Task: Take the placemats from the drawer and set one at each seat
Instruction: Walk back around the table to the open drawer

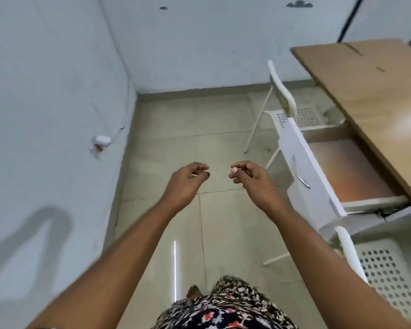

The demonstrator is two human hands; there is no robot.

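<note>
Both my arms reach forward over the floor. My left hand point(188, 180) and my right hand point(249, 178) hover side by side with fingers loosely curled and nothing in them. To the right, a white drawer point(304, 167) with a metal handle stands pulled out from under the wooden table point(370, 96). Its brown inside point(349, 172) shows no placemat that I can make out. No placemat is visible anywhere in view.
A white chair point(282, 96) stands beyond the drawer at the table's side. A second white perforated chair point(384, 276) sits near my right elbow. White walls close the left and far sides, with a small socket point(101, 141) on the left wall. Tiled floor lies ahead.
</note>
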